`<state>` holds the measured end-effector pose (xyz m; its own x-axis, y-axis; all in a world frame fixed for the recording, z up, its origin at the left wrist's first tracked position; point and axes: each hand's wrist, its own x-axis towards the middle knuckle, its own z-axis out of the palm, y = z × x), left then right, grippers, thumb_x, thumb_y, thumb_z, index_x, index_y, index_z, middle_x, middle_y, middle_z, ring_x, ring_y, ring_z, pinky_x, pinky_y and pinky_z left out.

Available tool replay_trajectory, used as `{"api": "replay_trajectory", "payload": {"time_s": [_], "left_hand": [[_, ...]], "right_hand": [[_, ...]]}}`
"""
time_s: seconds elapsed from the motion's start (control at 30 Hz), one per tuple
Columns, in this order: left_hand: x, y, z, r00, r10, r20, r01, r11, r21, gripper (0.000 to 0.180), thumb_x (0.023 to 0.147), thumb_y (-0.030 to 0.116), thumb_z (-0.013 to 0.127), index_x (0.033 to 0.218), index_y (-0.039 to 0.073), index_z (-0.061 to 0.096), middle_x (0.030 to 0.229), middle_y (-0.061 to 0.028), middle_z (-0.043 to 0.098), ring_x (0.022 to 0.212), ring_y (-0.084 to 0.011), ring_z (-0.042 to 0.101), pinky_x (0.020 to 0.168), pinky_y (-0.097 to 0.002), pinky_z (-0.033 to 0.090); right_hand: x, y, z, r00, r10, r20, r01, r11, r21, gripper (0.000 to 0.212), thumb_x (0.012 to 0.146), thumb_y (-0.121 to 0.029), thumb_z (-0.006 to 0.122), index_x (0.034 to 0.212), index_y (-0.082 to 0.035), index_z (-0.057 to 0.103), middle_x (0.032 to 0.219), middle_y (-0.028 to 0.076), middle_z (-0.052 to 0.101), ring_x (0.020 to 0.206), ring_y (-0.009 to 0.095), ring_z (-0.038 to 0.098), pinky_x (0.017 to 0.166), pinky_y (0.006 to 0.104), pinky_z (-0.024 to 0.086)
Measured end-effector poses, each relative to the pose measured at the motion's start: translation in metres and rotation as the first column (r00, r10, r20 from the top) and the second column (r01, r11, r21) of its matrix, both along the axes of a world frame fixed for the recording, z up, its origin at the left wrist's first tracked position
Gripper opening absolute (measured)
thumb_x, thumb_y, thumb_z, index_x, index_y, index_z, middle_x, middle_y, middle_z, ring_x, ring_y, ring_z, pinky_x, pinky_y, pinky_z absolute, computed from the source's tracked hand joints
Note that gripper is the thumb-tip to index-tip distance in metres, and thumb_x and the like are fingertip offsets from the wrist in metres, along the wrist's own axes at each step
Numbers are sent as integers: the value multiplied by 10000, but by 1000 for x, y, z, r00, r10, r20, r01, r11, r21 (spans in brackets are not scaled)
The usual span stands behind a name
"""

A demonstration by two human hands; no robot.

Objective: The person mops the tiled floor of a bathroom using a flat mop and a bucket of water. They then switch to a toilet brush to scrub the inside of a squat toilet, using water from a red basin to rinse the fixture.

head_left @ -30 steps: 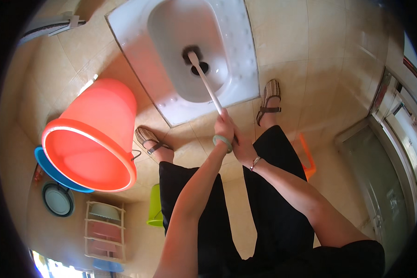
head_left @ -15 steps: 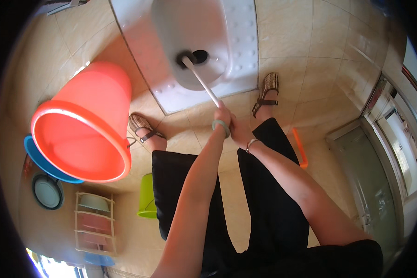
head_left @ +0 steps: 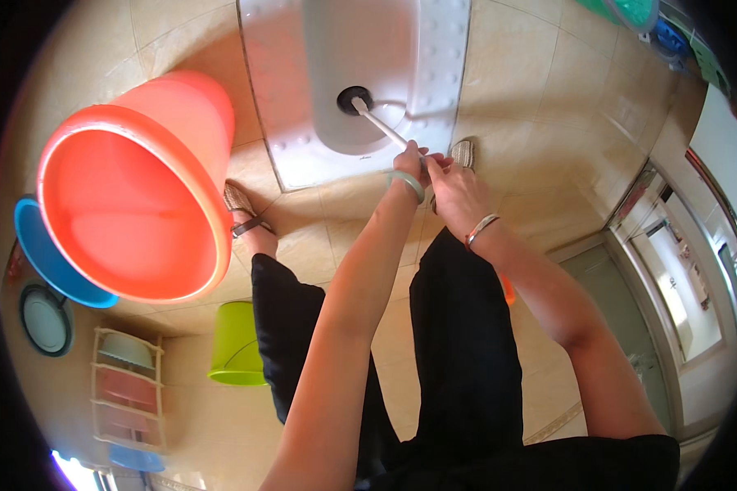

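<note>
Here, seen from above, a person stands over a floor toilet.

Left hand: the left hand (head_left: 407, 162), with a pale green bangle at the wrist, has its fingers pressed together around the near end of a thin white plastic handle (head_left: 382, 128).

Right hand: the right hand (head_left: 453, 185), with a silver bracelet at the wrist, sits just beside the left, its fingers curled onto the same handle end.

Handle: it slants up and left from the hands; its far end, a black plunger head (head_left: 353, 99), sits in the drain hole.

Toilet: a white ceramic squat pan (head_left: 434, 74) set into the beige tiled floor (head_left: 549, 123), directly ahead of the feet.

Feet: sandalled, one on each side of the pan's near edge.

Bucket: a large orange plastic bucket (head_left: 131, 204) stands to the left, close by the left foot.

Nearby: a blue basin (head_left: 45, 258) under the bucket's edge, and a small lime-green plastic bucket (head_left: 239, 348) beside the left leg.
</note>
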<state>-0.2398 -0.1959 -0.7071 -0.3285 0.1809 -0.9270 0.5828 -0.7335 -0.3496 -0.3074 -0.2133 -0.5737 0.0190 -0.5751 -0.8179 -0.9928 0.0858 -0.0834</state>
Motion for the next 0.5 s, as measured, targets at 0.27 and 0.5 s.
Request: {"api": "replay_trajectory", "payload": {"time_s": [0.27,0.5], "left_hand": [[-4,-36,-34,894,-415,171,447,854,-264,364,925,113,351,1250,-51,375,1168,-290,509,951,-376,595,851,-421,505],[20,-24,-20,575,-406,711,812,178,-555,615,738,-110,355,1344,-4,356,1411,-224,330,1344,-340,266,1113,-372,235]], "right_hand": [[5,-55,-36,992,126,-29,-124,991,51,209,833,-118,489,979,1,579,872,197,622,747,333,653,643,412,533],[-7,-110,-103,952,186,242,-248,932,262,178,764,-6,524,889,3,650,871,199,650,781,349,649,661,420,527]]}}
